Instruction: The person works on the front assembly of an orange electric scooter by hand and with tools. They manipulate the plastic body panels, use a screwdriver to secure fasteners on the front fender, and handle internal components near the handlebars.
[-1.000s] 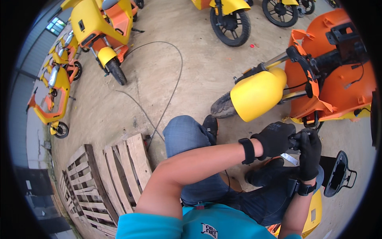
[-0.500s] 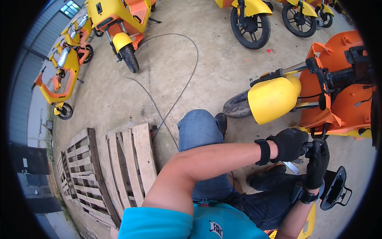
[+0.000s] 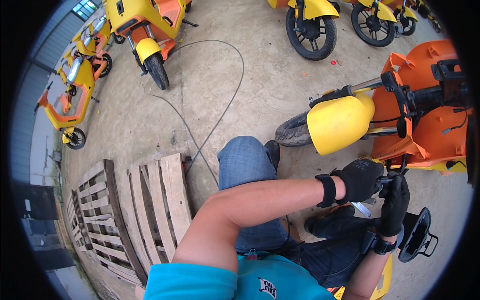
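Note:
My left hand [image 3: 358,181], in a black work glove, reaches across to the right with its fingers closed. Facing it, my gloved right hand [image 3: 394,202] is closed too, and the fingertips of both meet. Between them shows a small dark rod-like piece [image 3: 384,180], too small to name. Just beyond the hands is a partly stripped scooter with an orange body shell [image 3: 430,145], a yellow front fender [image 3: 340,125] and a black front wheel [image 3: 294,131]. A flat metal tool [image 3: 362,209] lies below my left hand, partly hidden.
Two wooden pallets, one slatted pallet [image 3: 172,195] and a dark-edged one [image 3: 102,210], lie to the left. A thin cable [image 3: 240,82] loops over the concrete floor. Yellow scooters, including one parked scooter [image 3: 145,22], stand farther off. A black frame-like part [image 3: 416,240] is at right.
The whole view has shifted slightly, so everything sits a little farther left. Both hands keep together on the small piece, with only slight finger movement.

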Tool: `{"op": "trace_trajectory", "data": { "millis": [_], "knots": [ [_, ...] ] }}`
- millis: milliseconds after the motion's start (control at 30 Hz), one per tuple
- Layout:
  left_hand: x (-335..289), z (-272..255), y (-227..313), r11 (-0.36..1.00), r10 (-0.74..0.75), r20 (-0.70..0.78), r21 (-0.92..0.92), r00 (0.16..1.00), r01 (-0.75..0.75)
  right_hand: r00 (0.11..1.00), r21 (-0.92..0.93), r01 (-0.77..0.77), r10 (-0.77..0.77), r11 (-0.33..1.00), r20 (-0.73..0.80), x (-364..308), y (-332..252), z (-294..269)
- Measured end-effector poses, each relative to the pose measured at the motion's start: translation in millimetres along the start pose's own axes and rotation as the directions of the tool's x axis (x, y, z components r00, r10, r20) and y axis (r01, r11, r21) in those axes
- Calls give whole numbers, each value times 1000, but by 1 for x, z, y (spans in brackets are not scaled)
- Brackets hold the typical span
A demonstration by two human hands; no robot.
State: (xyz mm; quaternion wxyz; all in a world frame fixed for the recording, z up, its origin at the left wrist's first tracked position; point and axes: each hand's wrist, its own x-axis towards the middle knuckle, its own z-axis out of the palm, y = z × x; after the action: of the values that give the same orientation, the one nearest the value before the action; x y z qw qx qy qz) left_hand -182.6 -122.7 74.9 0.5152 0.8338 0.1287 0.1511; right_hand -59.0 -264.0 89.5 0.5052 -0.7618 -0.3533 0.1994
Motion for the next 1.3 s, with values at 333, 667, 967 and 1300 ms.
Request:
{"op": "trace_trajectory", "data": {
  "millis": [333, 667, 967, 1300],
  "knots": [
    [-1, -6, 5, 998, -51, 43, 25, 998, 50, 999, -21, 38, -38, 999, 35, -3, -10, 8],
    [3, 17, -32, 961, 270, -83, 92, 959, -262, 999, 117, -23, 20, 993, 30, 0, -10, 11],
    [12, -25, 2, 958, -115, 54, -258, 992, 125, 990, 473, -134, 141, 871, 20, 6, -2, -11],
    [12, -23, 12, 905, -214, 180, -333, 960, 264, 957, 377, -282, 228, 882, 180, 4, -2, -10]
  ]
}}
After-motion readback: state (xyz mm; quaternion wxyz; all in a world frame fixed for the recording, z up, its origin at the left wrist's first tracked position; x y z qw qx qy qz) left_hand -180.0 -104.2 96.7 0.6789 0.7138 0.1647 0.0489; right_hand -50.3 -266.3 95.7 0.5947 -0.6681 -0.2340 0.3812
